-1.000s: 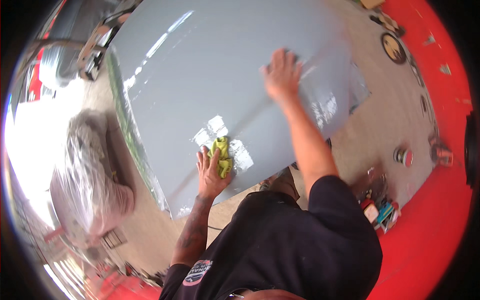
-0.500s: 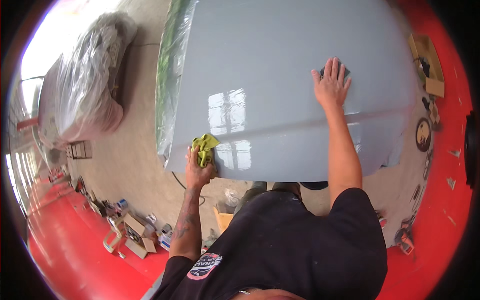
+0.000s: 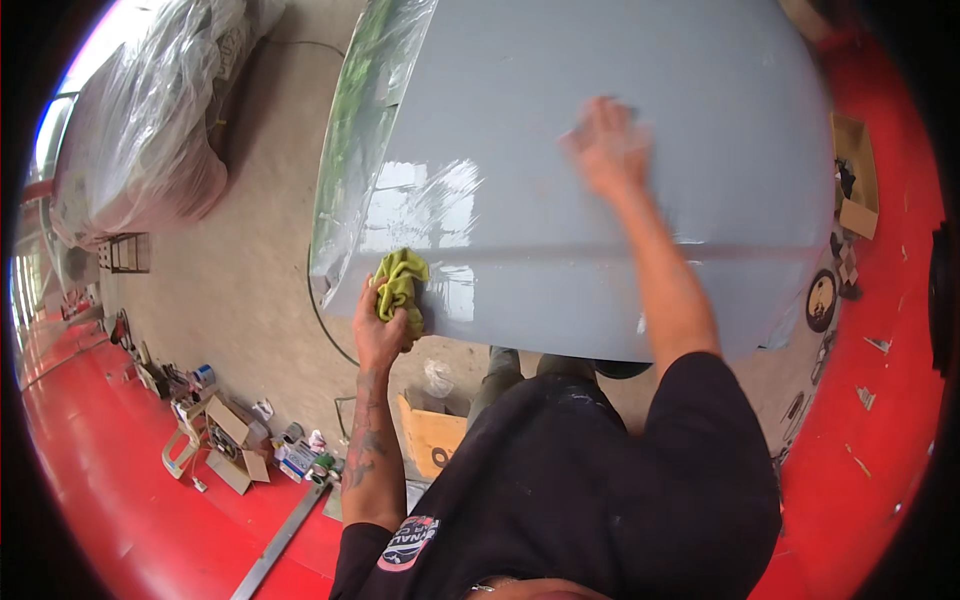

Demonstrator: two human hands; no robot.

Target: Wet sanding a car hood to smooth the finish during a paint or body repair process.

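Observation:
A wide grey car panel [image 3: 520,200], wet and shiny in patches, spreads out in front of me. Bunched in my left hand [image 3: 378,330] is a yellow-green cloth [image 3: 400,285], held at the panel's near left corner. My right hand [image 3: 608,145] is over the middle of the panel, its fingers smeared by motion. A dark edge shows beside those fingertips; whatever lies beneath the palm is hidden.
Clear plastic sheeting [image 3: 345,190] runs along the panel's left side. A plastic-wrapped bulky object [image 3: 140,150] stands at the far left. Open cardboard boxes [image 3: 855,175] and tools lie on the right; another box [image 3: 435,440] sits near my legs. A metal bar [image 3: 285,540] lies lower left.
My right hand has swept leftward across the panel from its right part, where a dark pad showed under its fingers. The left hand keeps the cloth near the corner. The whole view has shifted.

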